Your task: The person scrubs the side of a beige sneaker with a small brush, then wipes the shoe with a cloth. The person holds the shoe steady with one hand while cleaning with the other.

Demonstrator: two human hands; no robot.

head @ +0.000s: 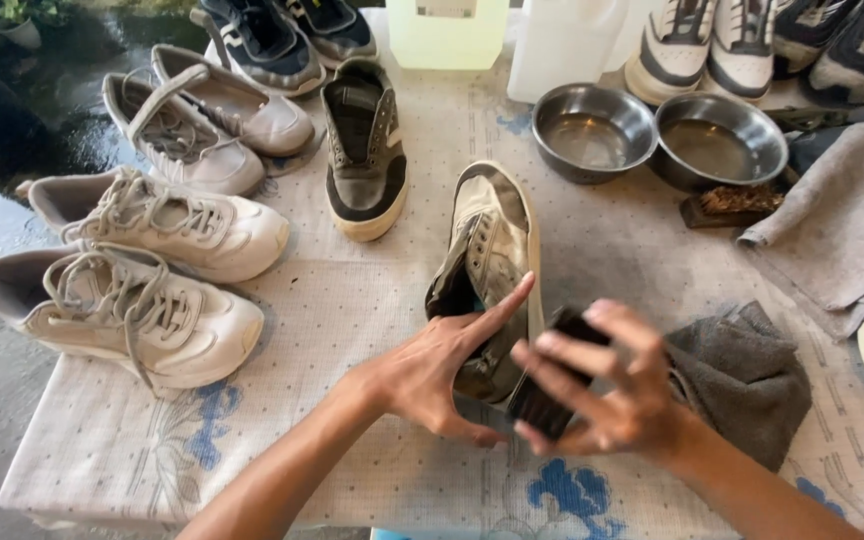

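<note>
A worn cream and black sneaker [492, 240] lies on its side in the middle of the cloth-covered table [352, 330], without laces. My left hand [442, 365] presses flat against its heel end, fingers spread, index finger stretched along the upper. My right hand [607, 385] grips a small black brush [550, 395] just right of the shoe's heel; the hand is slightly blurred. The matching sneaker [364, 150] stands upright a little farther back.
Two pairs of white sneakers [152, 260] sit at the left. Two steel bowls [657, 135] with liquid, plastic jugs [507, 35] and more shoes [752, 45] line the back. A dark grey rag [747, 375] and a grey cloth [847, 225] lie right, beside a wooden brush [732, 205].
</note>
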